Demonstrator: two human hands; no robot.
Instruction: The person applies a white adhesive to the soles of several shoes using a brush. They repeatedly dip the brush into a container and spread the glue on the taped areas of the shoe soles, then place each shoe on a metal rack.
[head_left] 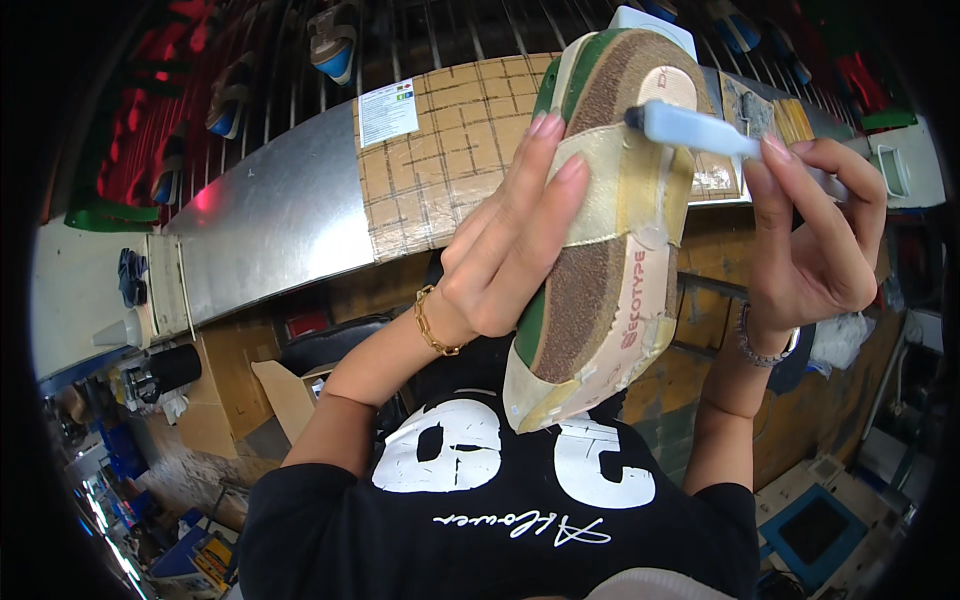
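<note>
My left hand [505, 240] grips a shoe upper [575, 315] on a green last [600, 62], raised above the bench with its sole side facing up. Cream straps fold over the brown textured underside, and a pale lining strip runs along the middle. Two fingers of that hand lie over the wide strap [615, 185]; its thumb is hidden. Between thumb and fingers, my right hand [815, 225] pinches a small brush [695, 130] with a pale bluish handle. Its dark tip is at the strap's upper edge; whether it touches cannot be told.
Behind the shoe runs a metal bench [275, 215] partly covered by a taped brown sheet [425, 190] with a white label [387, 112]. Beyond it, more sandals [335, 45] sit on a rack of metal bars. An opened cardboard box [285, 400] stands below on the left.
</note>
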